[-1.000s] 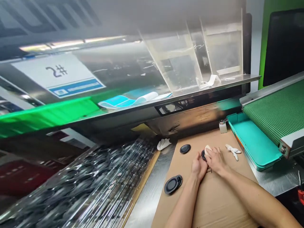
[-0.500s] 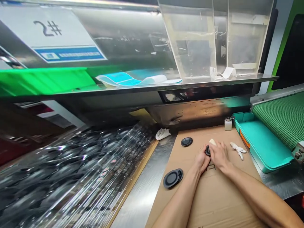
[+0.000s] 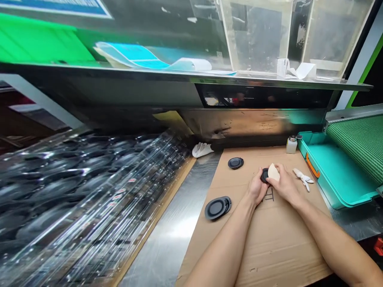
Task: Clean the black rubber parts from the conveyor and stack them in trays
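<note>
A small black disc (image 3: 264, 175) is in my left hand (image 3: 256, 186), whose fingers are closed round its edge. My right hand (image 3: 285, 184) pinches a cream-coloured pad (image 3: 273, 172) against the right side of the disc. Both hands are held close together over a brown cardboard sheet (image 3: 278, 235). To their left lie a small group of black oval parts (image 3: 235, 162) and, nearer me, a larger overlapping group of black oval parts (image 3: 216, 208). White crumpled pieces (image 3: 303, 178) rest right of my right hand.
A teal tray (image 3: 344, 171) and a green conveyor belt (image 3: 359, 139) stand at the right. A small bottle (image 3: 291, 144) sits behind the hands. Clear plastic trays (image 3: 89, 195) fill the left side. A metal shelf (image 3: 254, 78) crosses above; a white cloth (image 3: 202, 150) lies at the back.
The camera view has tilted down. The cream pad has turned and now shows more of its face beside the disc, and my right hand has shifted slightly away from my left.
</note>
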`<state>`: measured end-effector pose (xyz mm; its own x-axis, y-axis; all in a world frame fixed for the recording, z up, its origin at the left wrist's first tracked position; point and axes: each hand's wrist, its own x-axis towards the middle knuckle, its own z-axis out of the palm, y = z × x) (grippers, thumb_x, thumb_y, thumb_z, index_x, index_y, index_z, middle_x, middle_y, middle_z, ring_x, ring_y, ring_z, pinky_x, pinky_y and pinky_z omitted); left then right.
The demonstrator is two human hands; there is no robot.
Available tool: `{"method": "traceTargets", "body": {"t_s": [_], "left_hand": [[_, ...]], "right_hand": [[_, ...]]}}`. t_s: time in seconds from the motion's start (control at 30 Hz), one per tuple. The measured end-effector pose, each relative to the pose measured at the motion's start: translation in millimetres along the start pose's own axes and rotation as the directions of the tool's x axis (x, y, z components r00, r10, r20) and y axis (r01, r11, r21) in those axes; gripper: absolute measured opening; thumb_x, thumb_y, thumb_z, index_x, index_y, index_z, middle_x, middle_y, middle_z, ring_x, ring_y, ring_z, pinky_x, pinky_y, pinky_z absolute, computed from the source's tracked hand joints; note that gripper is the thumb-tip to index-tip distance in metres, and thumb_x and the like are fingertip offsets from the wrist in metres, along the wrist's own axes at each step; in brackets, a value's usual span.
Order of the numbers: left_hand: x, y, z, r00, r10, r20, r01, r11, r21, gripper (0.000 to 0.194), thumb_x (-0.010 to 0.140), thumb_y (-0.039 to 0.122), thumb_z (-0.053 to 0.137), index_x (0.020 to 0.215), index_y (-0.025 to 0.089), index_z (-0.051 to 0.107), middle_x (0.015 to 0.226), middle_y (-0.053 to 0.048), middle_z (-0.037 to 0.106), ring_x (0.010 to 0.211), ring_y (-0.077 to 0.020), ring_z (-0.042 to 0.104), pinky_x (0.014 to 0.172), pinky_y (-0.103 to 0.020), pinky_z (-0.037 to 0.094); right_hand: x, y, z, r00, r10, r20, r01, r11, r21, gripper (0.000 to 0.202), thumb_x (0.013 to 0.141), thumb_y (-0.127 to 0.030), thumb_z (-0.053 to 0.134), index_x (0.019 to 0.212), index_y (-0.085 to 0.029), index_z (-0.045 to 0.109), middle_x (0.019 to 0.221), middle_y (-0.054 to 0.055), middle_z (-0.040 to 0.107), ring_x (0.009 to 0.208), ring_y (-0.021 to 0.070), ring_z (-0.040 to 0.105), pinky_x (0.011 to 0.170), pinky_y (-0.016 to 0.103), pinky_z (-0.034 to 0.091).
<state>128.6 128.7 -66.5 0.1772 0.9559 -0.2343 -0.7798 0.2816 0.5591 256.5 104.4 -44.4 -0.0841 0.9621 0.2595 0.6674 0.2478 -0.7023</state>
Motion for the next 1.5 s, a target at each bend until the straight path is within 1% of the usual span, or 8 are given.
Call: {"method": "traceTargets", "body": {"t_s": [0.1, 0.2, 0.33, 0.43, 0.73, 0.97, 1.33, 1.5], "left_hand": [[-1.3, -4.1, -3.6, 0.999, -0.004, 0.036, 0.003, 1.000, 0.004, 0.032, 0.103, 0.035, 0.048, 0.115, 0.014, 0.068, 0.115, -0.014, 0.074, 0.108, -0.0237, 0.070, 0.102, -0.040, 0.054], [-2.0, -6.7, -8.1, 0.997, 0.034, 0.070, -0.036, 0.999, 0.019, 0.028, 0.100, 0.035, 0.053, 0.110, 0.014, 0.069, 0.116, -0.014, 0.074, 0.111, -0.0255, 0.069, 0.102, -0.041, 0.053], [-1.7, -6.8, -9.8, 0.998, 0.030, 0.052, -0.030, 1.000, 0.009, 0.029, 0.101, 0.035, 0.051, 0.108, 0.014, 0.069, 0.115, -0.014, 0.074, 0.110, -0.0245, 0.070, 0.102, -0.041, 0.054], [-0.6, -6.7, -8.9, 0.999, 0.048, 0.015, -0.048, 0.999, -0.001, 0.027, 0.101, 0.033, 0.052, 0.105, 0.013, 0.069, 0.112, -0.014, 0.074, 0.106, -0.0230, 0.071, 0.101, -0.040, 0.054], [2.4, -2.8, -12.9, 1.000, 0.011, -0.026, -0.011, 1.000, -0.008, 0.033, 0.104, 0.031, 0.044, 0.097, 0.011, 0.069, 0.097, -0.013, 0.076, 0.094, -0.0211, 0.073, 0.097, -0.041, 0.058], [2.6, -2.3, -14.2, 0.998, -0.057, 0.034, 0.057, 0.998, 0.006, 0.037, 0.104, 0.037, 0.045, 0.106, 0.010, 0.069, 0.117, -0.019, 0.073, 0.111, -0.0278, 0.070, 0.101, -0.047, 0.056], [-6.2, 5.8, -5.5, 0.999, -0.030, -0.018, 0.032, 0.992, 0.119, 0.029, 0.103, 0.031, 0.046, 0.110, 0.010, 0.065, 0.108, -0.018, 0.074, 0.102, -0.0268, 0.073, 0.091, -0.046, 0.059], [-16.6, 22.4, -0.8, 0.996, -0.076, 0.038, 0.077, 0.997, -0.014, 0.038, 0.102, 0.034, 0.035, 0.127, 0.014, 0.057, 0.121, -0.022, 0.069, 0.102, -0.0310, 0.072, 0.077, -0.046, 0.060]], "right_hand": [[-8.4, -20.1, 7.1, 0.993, 0.038, 0.114, -0.012, 0.974, -0.226, 0.042, 0.101, -0.038, 0.048, 0.140, -0.022, 0.047, 0.111, 0.010, 0.072, 0.093, 0.0248, 0.069, 0.078, 0.031, 0.048], [-5.1, -32.5, 10.5, 0.993, 0.095, 0.077, -0.053, 0.902, -0.429, 0.043, 0.106, -0.037, 0.033, 0.144, -0.022, 0.047, 0.117, 0.013, 0.071, 0.094, 0.0255, 0.069, 0.077, 0.031, 0.047], [-1.8, -35.3, 10.7, 0.989, 0.042, 0.142, 0.034, 0.868, -0.496, 0.047, 0.107, -0.038, 0.030, 0.149, -0.023, 0.043, 0.120, 0.013, 0.070, 0.097, 0.0256, 0.068, 0.078, 0.031, 0.048], [-2.3, -30.8, 8.2, 0.986, 0.108, 0.130, -0.026, 0.856, -0.517, 0.045, 0.107, -0.040, 0.030, 0.144, -0.022, 0.048, 0.114, 0.012, 0.071, 0.094, 0.0256, 0.069, 0.076, 0.031, 0.047], [-3.1, -14.7, 0.9, 0.985, 0.134, 0.105, -0.070, 0.881, -0.468, 0.044, 0.105, -0.052, 0.038, 0.140, -0.028, 0.051, 0.104, 0.009, 0.074, 0.092, 0.0257, 0.070, 0.075, 0.030, 0.043], [-4.8, -19.6, 3.7, 0.984, 0.108, 0.140, -0.037, 0.900, -0.434, 0.045, 0.105, -0.053, 0.039, 0.141, -0.031, 0.052, 0.105, 0.008, 0.075, 0.091, 0.0258, 0.070, 0.074, 0.030, 0.043], [11.9, -0.5, -17.5, 0.978, 0.205, -0.027, -0.201, 0.911, -0.359, 0.042, 0.104, -0.051, 0.043, 0.138, -0.029, 0.056, 0.109, 0.008, 0.075, 0.099, 0.0273, 0.070, 0.080, 0.032, 0.046], [18.8, 23.4, -23.3, 0.984, 0.130, -0.125, -0.149, 0.976, -0.160, 0.042, 0.102, -0.047, 0.048, 0.138, -0.028, 0.054, 0.117, 0.006, 0.074, 0.105, 0.0262, 0.069, 0.086, 0.032, 0.048]]}}
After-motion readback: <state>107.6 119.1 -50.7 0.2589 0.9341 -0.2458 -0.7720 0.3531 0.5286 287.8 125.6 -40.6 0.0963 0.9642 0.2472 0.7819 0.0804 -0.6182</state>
